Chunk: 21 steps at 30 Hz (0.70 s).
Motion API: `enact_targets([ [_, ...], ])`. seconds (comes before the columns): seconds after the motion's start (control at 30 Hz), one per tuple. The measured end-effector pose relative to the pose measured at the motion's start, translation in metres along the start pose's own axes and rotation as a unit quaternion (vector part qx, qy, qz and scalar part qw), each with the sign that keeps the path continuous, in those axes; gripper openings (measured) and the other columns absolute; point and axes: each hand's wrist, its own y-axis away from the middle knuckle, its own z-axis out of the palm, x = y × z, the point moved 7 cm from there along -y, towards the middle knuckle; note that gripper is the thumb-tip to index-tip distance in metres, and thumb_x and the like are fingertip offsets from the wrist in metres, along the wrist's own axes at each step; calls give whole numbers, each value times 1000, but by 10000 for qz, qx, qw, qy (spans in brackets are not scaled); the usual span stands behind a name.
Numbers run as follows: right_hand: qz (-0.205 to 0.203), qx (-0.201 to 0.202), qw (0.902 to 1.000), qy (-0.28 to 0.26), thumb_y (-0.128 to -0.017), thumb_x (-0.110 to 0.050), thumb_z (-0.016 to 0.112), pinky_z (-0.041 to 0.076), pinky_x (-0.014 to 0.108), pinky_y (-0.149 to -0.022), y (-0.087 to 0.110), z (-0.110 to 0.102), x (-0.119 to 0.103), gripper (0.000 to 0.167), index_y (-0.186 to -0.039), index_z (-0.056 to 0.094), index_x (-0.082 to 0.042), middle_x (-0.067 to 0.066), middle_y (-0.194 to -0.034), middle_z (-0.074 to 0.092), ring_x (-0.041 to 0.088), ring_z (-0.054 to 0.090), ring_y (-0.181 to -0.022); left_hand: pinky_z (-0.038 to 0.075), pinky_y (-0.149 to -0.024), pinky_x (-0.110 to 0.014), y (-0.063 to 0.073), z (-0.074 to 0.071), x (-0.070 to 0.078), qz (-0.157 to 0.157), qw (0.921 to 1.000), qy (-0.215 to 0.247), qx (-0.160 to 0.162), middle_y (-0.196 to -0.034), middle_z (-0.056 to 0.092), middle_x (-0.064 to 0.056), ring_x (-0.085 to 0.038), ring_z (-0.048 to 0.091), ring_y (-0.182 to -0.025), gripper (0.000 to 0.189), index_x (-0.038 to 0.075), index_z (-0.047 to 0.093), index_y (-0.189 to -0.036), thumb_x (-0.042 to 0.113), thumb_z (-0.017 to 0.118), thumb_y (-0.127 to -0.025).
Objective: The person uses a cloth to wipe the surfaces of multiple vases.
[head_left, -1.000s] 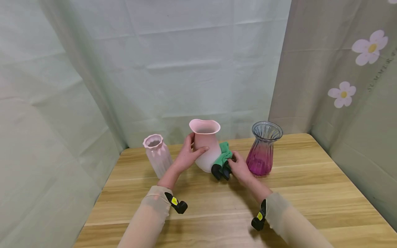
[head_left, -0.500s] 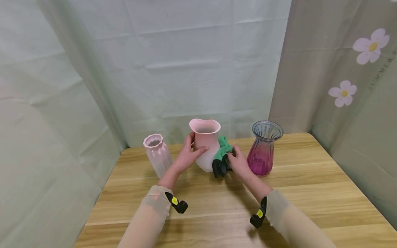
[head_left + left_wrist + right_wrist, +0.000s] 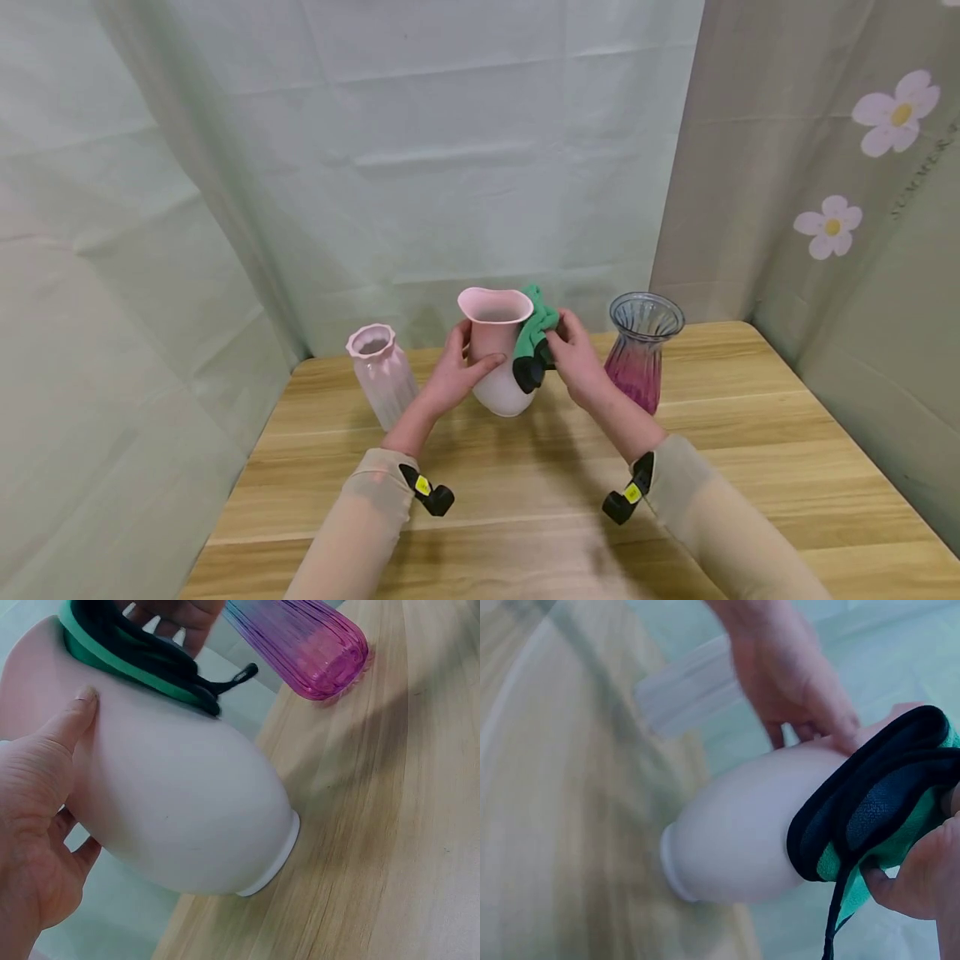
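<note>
A pink-to-white vase [image 3: 501, 387] with a wavy flared rim stands upright in the middle of the table. My left hand [image 3: 455, 372] grips its left side, thumb across the front and fingers around behind. On the vase's right side, just below the rim, lies a folded green cloth [image 3: 535, 327] with black edging. My right hand [image 3: 576, 354] pinches this cloth and holds it against the vase. A thin black loop [image 3: 234, 679] hangs from the cloth in the left wrist view. Some right fingertips are hidden behind the cloth.
On the left stands a smaller pale pink ribbed vase [image 3: 384, 379], close to my left forearm. A ribbed glass vase [image 3: 643, 350], bluish above and magenta below, stands right of my right hand. The wooden table [image 3: 510, 500] meets hanging curtains [image 3: 465, 167] behind.
My right hand has moved the cloth up along the vase's right side, from near its base to just below the rim. The left hand and the vase have stayed in place.
</note>
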Motion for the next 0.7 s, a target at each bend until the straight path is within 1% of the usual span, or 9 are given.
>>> enact_targets([
  [0.1, -23, 128, 9998, -174, -108, -6, 46, 43, 28, -76, -1, -2, -6, 28, -135, 49, 0, 8, -109, 52, 17, 48, -92, 34, -115, -54, -6, 0, -14, 25, 10000, -34, 20, -156, 35, -13, -31, 39, -140, 85, 10, 23, -159, 27, 77, -95],
  [0.17, -50, 186, 9994, -286, -108, -4, 46, 40, 27, -71, 0, -3, -8, 26, -134, 49, 0, 6, -101, 49, 17, 45, -84, 35, -115, -54, -6, 0, -17, 50, 10000, -51, 18, -155, 36, -11, -29, 39, -139, 86, 12, 24, -158, 29, 78, -94],
  [0.3, -136, 176, 9993, -310, -108, -3, 46, 40, 25, -69, -1, -3, -9, 26, -133, 50, 1, 3, -98, 49, 15, 45, -82, 36, -114, -52, -6, -2, -17, 59, 9999, -97, 51, -153, 37, -7, -25, 41, -138, 86, 15, 26, -157, 34, 78, -93],
  [0.4, -132, 162, 9988, -440, -108, -4, 45, 40, 25, -70, 0, -4, -8, 28, -135, 48, 1, 3, -100, 49, 14, 45, -82, 37, -114, -51, -6, -3, -16, 42, 9999, -122, 53, -153, 37, -6, -24, 41, -138, 87, 16, 26, -157, 37, 79, -92],
  [0.5, -40, 272, 9980, -567, -108, -5, 45, 41, 25, -71, 4, -10, -6, 30, -138, 47, -1, 3, -105, 51, 13, 46, -83, 38, -114, -52, -4, -2, -15, 8, 9999, -161, 26, -154, 36, -5, -25, 40, -138, 88, 16, 25, -158, 39, 79, -92],
  [0.57, 32, 394, 9976, -564, -109, -8, 45, 43, 26, -74, 8, -15, -5, 31, -139, 46, -2, 3, -110, 53, 12, 48, -88, 38, -113, -51, -4, -2, -15, -19, 9998, -199, 19, -155, 36, -4, -25, 40, -139, 89, 16, 25, -158, 40, 79, -92],
  [0.7, 87, 565, 9968, -563, -110, -13, 47, 49, 28, -82, 15, -25, -5, 32, -141, 46, -6, 5, -124, 55, 14, 52, -101, 37, -114, -51, -3, -3, -14, -45, 9998, -195, 49, -155, 36, -4, -24, 40, -138, 88, 17, 25, -158, 41, 78, -92],
])
